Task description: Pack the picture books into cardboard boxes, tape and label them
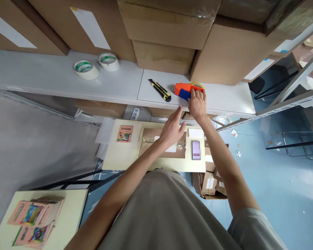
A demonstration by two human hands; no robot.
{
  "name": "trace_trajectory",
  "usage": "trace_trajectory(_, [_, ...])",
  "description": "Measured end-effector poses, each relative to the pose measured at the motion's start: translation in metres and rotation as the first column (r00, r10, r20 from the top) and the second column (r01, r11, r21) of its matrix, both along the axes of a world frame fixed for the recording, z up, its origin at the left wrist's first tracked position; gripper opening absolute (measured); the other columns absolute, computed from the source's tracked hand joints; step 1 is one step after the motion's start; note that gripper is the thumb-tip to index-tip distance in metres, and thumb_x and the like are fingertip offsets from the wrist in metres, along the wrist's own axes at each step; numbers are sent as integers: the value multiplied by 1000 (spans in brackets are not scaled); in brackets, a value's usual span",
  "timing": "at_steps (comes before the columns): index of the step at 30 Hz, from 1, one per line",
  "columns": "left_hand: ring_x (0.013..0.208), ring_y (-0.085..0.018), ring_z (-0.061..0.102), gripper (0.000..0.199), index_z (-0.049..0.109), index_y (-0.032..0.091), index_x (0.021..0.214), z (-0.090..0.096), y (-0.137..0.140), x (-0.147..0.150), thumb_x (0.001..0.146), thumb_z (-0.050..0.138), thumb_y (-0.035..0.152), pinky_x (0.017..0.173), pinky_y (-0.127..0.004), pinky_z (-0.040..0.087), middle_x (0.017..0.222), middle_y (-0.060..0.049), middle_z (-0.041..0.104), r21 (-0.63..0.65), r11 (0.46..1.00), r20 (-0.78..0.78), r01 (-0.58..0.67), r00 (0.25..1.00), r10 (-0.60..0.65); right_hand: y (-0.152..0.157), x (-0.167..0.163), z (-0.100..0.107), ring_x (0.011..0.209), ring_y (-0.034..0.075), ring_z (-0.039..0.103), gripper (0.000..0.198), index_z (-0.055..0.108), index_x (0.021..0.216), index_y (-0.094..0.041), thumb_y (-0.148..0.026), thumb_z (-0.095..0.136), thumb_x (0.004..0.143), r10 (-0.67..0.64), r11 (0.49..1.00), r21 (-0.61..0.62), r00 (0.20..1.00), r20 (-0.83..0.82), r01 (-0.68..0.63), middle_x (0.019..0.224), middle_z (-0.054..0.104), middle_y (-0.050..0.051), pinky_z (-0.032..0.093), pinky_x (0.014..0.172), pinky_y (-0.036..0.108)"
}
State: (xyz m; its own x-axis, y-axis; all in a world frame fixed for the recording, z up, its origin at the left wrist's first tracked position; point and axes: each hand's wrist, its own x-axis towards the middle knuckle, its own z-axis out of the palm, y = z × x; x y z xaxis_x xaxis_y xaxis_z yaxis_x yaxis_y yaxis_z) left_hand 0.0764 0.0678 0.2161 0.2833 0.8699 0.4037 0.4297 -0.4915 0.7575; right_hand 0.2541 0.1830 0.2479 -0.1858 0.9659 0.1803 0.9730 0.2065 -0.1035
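My right hand (198, 106) reaches up to the grey shelf (114, 81), its fingers curled over the right end of an orange and blue tape dispenser (182, 89). The dispenser lies on its side with a yellowish roll showing at its back. Left of it, a yellow and black box cutter (160, 90) rests on the shelf. My left hand (172, 129) hangs empty in front of the shelf, fingers stretched and thumb apart. Below that hand, a taped cardboard box (148, 142) with a white label lies on the cream table (120, 156), partly covered by my forearm.
Two tape rolls, one nearer (86, 70) and one farther (109, 61), stand left on the shelf. Large cartons (161, 27) line its back. A phone (195, 150) and a pink booklet (124, 134) lie on the table. Booklets (32, 213) are stacked lower left.
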Motion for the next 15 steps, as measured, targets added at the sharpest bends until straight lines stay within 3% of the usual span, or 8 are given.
trace_trajectory(4, [158,-30,53,63,46,21,169,-31,-44,-76,110,58,43,133,-49,44,171,-15,53,-174,966,4,-193,981,196,-52,0,-12,169,40,27,70,20,178,-14,-29,34,111,-131,987,74,985,-116,140,179,32,23,29,132,70])
trace_trajectory(7, [150,-32,61,62,58,18,158,-62,-84,-133,106,64,50,126,-49,51,163,-17,62,-374,829,-9,-416,895,445,-124,1,-34,168,41,31,72,16,178,-9,-43,27,115,-281,959,-40,934,-219,279,179,30,29,42,126,61])
trace_trajectory(9, [142,-34,68,63,64,15,151,-78,-107,-158,103,68,56,121,-48,56,156,-19,67,-508,720,-12,-473,840,543,-171,-4,-54,158,40,50,78,21,174,-4,-54,28,114,-374,923,-220,873,-313,317,172,43,34,50,120,54])
trace_trajectory(12, [130,-33,74,65,70,13,141,-87,-127,-167,101,68,63,112,-43,61,144,-19,75,-651,630,9,-423,826,563,-219,-21,-81,133,39,71,83,35,168,-4,-65,33,111,-521,810,-492,776,-356,319,152,64,33,59,102,46])
trace_trajectory(15, [118,-29,77,63,72,16,140,-84,-130,-152,100,68,64,102,-37,63,133,-15,80,-673,636,-21,-377,870,493,-235,-44,-96,115,39,76,86,48,158,-5,-73,37,107,-576,768,-530,751,-323,361,129,76,29,59,91,43])
